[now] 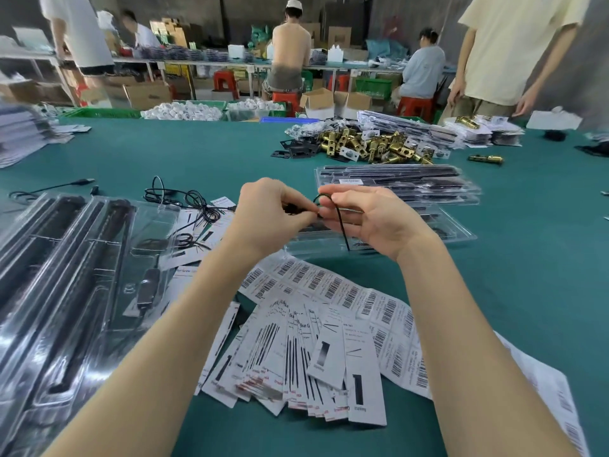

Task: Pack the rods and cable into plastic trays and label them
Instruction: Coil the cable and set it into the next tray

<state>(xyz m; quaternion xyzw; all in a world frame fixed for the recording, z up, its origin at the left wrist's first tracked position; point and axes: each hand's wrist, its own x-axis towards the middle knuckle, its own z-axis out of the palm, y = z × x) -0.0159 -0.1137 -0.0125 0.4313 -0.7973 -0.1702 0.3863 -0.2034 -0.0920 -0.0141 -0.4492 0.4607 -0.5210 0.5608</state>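
I've got the cable [339, 222] up off the table [197, 153] between both hands so I can fold it small enough for its pocket, I reckon. My left hand [268, 216] has its fingers curled in, pinching the bundled end w/ thumb and fingertips; my right hand [365, 219] is half-open, palm toward me, fingers only lightly bent, a loop riding over the index finger and the loose tail hanging down across the palm. Directly under and just beyond my hands sits the open plastic tray [428, 234], close so the drop is short. Filled trays w/ rods [66, 258] lie left of my left hand; spare cables [184, 199] just beyond them. Barcode labels [329, 288] and printed cards [316, 364] fan out below my wrists, ready for labelling next.
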